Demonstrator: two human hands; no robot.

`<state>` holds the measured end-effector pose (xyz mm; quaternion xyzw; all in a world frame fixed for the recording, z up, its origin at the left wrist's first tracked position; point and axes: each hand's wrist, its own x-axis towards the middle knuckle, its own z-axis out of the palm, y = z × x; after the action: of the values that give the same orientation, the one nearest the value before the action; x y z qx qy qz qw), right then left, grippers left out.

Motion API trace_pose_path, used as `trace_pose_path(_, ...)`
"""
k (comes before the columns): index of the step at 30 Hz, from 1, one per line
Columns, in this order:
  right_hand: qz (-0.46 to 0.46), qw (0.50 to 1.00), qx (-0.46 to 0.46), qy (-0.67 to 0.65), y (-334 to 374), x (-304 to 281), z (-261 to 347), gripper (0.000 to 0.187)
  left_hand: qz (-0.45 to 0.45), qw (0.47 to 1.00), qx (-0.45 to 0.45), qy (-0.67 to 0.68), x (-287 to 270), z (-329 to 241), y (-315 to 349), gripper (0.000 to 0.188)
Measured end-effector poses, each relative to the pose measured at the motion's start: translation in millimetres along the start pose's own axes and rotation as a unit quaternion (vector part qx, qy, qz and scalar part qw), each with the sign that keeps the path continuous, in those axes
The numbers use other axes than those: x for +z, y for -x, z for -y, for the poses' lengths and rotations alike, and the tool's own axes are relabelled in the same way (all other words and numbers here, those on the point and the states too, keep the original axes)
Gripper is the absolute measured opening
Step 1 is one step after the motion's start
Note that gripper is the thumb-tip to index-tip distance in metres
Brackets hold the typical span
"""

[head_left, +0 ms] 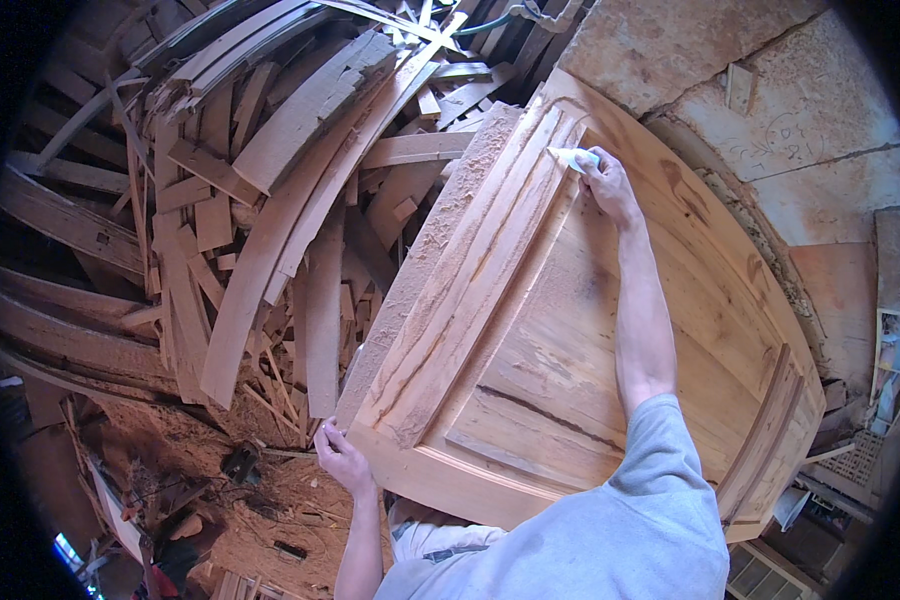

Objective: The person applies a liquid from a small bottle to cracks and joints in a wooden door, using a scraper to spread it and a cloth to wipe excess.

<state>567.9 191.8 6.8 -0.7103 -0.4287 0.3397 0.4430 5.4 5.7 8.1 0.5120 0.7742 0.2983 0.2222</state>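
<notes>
A wooden panelled door (560, 380) lies flat in front of me, with a raised inner panel and moulded frame. Fine sawdust coats its left side, and dark cracks run along the left frame board (470, 275). At the far left corner of the inner panel, my right hand (610, 185) grips a small white-and-blue object (574, 158). Its pointed tip is at the frame; it looks like a squeeze bottle or tube, but the fingers cover most of it. My left hand (345, 462) is by the door's near left corner, fingers curled closed; whatever they hold is hidden.
Wood offcuts (300, 190) are heaped to the left, several of them long and curved. A sawdust-covered strip (435, 220) runs along the door's left edge. Sawdust (280, 510) covers the floor at lower left. Large flat boards (760, 120) lie beyond the door at upper right.
</notes>
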Motion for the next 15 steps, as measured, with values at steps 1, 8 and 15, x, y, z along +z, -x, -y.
trace_pose_path(1,0.001,1.0,-0.004,0.008,0.7,-0.7,0.2,0.032,-0.004,1.0,0.01,0.001,0.5,0.5,0.2,0.031)
trace_pose_path(8,0.008,1.0,0.0,0.01,4.8,1.7,4.1,0.031,0.0,1.0,-0.002,0.003,-0.5,-5.9,0.0,0.031)
trace_pose_path(15,0.018,1.0,-0.011,0.004,5.1,0.3,1.2,0.03,0.0,1.0,-0.005,-0.002,0.6,2.7,-0.7,0.03)
